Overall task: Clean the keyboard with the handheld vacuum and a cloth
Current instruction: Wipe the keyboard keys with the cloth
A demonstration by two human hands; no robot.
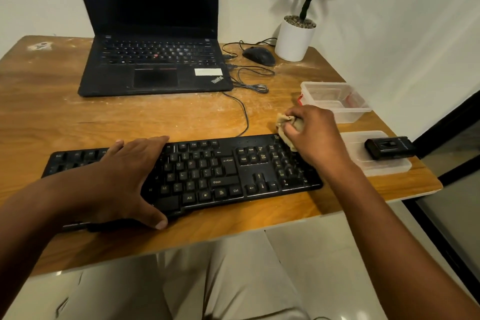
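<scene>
While the left hand (124,176) lies flat on the keyboard (197,174) pinning it, the right hand (311,135) clutches the balled cloth (284,122) over the numpad: wipe step. Vacuum (388,148) sits just right of it. Next, probably: drag the cloth leftward across the rows.

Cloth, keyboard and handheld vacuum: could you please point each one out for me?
cloth (283,120), head view, bunched part above the fingers.
keyboard (228,169), head view, Enter key area.
handheld vacuum (388,147), head view, top of body.
</scene>
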